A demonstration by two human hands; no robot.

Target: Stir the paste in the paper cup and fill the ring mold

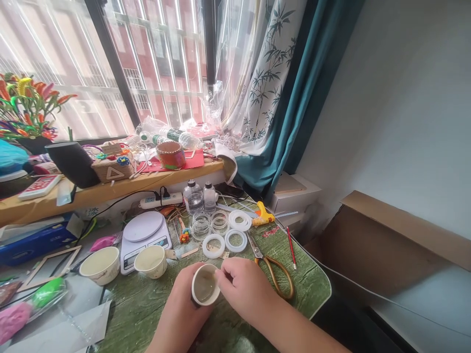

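My left hand (183, 296) is wrapped round a small white paper cup (196, 300), which tilts so that its mouth faces me. A clear, greyish liquid (204, 287) lies inside. At the cup's right rim my right hand (243, 284) is closed in a pinch, fingertips over the opening; whatever it pinches is hidden. Just beyond the hands lie white ring-shaped silicone moulds (236, 240) and several clear rings (201, 225). Scissors with gold handles (272, 269) rest beside my right hand. Left of the cup stands another paper cup (150, 262).
A white kitchen scale (144, 240) and a larger paper cup (100, 265) stand at the left. Two clear bottles (194, 197) are at the back. A yellow glue gun (262, 214) and a red pencil (291, 247) lie rightward. A cardboard box (368, 245) is beyond the table edge.
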